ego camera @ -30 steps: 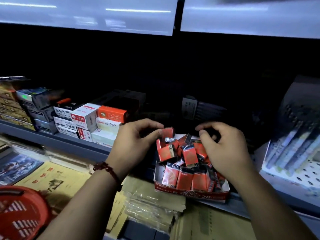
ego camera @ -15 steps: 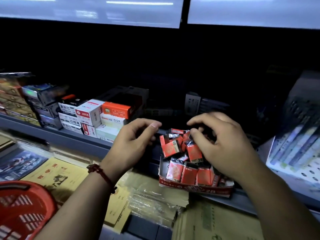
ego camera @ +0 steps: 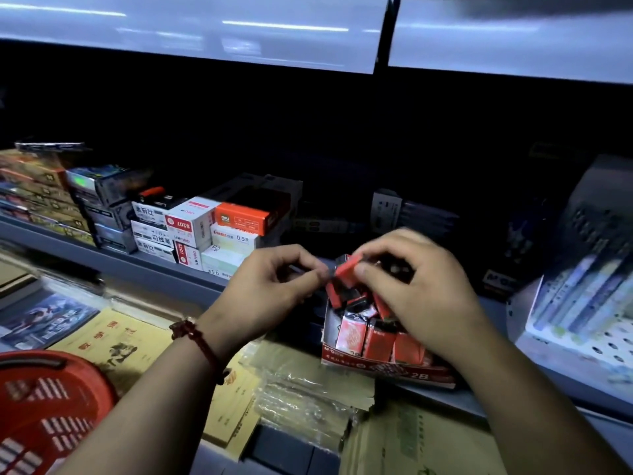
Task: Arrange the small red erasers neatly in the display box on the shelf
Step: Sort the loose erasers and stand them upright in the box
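A red and white display box (ego camera: 383,366) marked 2B sits at the front of the grey shelf. It holds several small red erasers (ego camera: 376,341); the front row stands upright, the ones behind lie jumbled. My right hand (ego camera: 421,296) hovers over the back of the box and pinches one red eraser (ego camera: 347,270) lifted above the pile. My left hand (ego camera: 270,289) is just left of the box, its thumb and forefinger pinched together at that eraser's left end. The right hand hides the box's back right part.
Stacked stationery boxes (ego camera: 191,228) stand on the shelf (ego camera: 144,265) to the left. A tilted pen display (ego camera: 582,296) is on the right. Below lie notebooks (ego camera: 113,344), plastic-wrapped packs (ego camera: 308,392) and a red basket (ego camera: 44,413) at bottom left.
My right hand has lifted one eraser out of the jumbled pile. My left hand has moved right, and its fingertips have closed at that eraser's end.
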{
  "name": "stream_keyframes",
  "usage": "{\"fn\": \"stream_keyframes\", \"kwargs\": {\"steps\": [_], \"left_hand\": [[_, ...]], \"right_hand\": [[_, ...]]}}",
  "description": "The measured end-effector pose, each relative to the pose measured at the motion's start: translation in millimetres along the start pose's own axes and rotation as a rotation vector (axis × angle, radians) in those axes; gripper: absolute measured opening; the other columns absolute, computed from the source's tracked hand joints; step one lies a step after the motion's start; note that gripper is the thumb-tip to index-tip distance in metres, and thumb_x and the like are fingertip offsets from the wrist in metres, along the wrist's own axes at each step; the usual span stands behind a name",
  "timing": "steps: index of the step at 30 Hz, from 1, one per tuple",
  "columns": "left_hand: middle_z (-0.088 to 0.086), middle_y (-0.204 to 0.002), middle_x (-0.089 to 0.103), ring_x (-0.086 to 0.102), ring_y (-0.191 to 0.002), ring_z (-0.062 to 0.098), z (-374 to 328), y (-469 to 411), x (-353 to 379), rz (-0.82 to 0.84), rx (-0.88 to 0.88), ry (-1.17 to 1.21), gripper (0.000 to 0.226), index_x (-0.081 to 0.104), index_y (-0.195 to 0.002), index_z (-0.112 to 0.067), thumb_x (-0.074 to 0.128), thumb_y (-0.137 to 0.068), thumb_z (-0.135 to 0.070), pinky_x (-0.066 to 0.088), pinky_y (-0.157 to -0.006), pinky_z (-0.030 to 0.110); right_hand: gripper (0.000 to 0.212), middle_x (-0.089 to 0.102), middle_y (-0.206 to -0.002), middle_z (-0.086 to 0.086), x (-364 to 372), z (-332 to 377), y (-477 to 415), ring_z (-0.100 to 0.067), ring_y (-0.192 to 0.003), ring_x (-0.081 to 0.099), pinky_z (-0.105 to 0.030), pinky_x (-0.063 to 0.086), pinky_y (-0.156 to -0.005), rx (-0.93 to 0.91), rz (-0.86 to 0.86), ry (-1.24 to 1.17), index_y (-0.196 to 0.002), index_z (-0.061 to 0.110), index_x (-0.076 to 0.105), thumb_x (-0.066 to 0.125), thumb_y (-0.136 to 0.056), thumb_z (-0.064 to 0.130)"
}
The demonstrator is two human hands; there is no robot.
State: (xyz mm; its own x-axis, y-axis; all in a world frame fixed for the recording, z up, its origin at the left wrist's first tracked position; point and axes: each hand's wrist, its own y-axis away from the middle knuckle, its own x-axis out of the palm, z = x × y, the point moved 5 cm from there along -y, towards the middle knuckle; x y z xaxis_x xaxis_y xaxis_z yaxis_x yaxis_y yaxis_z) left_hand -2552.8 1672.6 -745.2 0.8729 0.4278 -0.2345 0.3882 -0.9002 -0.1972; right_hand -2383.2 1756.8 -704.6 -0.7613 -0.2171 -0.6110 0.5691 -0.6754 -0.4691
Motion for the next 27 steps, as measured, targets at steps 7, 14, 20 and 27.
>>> {"fn": "stream_keyframes", "kwargs": {"steps": [7,14,20,27], "left_hand": [[0.020,-0.080,0.074,0.066,-0.068,0.020,-5.7,-0.8,-4.1,-0.034,0.008,0.016,0.014,0.073,-0.089,0.003,0.081,-0.081,-0.006,0.056,-0.070,0.028],[0.005,-0.089,0.080,0.076,-0.083,0.016,-12.1,-3.6,-7.7,-0.254,0.159,0.021,0.020,0.077,-0.102,-0.010,0.079,-0.083,-0.006,0.061,-0.078,0.022],[-0.008,-0.097,0.079,0.075,-0.095,0.009,-9.3,-3.6,-3.2,-0.309,0.213,-0.078,0.020,0.079,-0.103,-0.021,0.081,-0.084,-0.016,0.061,-0.090,0.037],[-0.016,-0.100,0.076,0.072,-0.096,-0.001,-26.0,5.4,-0.3,-0.371,0.437,-0.281,0.019,0.079,-0.102,-0.023,0.080,-0.084,-0.015,0.057,-0.089,0.022]], "right_hand": [[0.015,0.063,-0.082,-0.008,-31.0,-32.8,-3.9,-0.010,-0.065,0.058,-0.011,0.038,-0.051,0.139,-0.376,0.038,-0.085,0.022,0.065,0.066,-0.097,0.031],[0.015,0.058,-0.072,-0.003,-29.2,-48.5,-2.2,-0.007,-0.055,0.052,-0.011,0.036,-0.046,0.152,-0.255,0.114,-0.085,0.018,0.065,0.065,-0.098,0.025],[0.016,0.066,-0.089,0.012,-25.8,-49.6,-0.6,0.003,-0.074,0.059,-0.005,0.037,-0.059,0.154,-0.190,0.103,-0.113,0.024,0.073,0.066,-0.098,0.024],[0.010,0.066,-0.092,0.014,-28.0,-46.0,2.1,0.004,-0.083,0.062,-0.004,0.042,-0.064,0.133,-0.258,0.067,-0.094,0.030,0.074,0.071,-0.093,0.020]]}}
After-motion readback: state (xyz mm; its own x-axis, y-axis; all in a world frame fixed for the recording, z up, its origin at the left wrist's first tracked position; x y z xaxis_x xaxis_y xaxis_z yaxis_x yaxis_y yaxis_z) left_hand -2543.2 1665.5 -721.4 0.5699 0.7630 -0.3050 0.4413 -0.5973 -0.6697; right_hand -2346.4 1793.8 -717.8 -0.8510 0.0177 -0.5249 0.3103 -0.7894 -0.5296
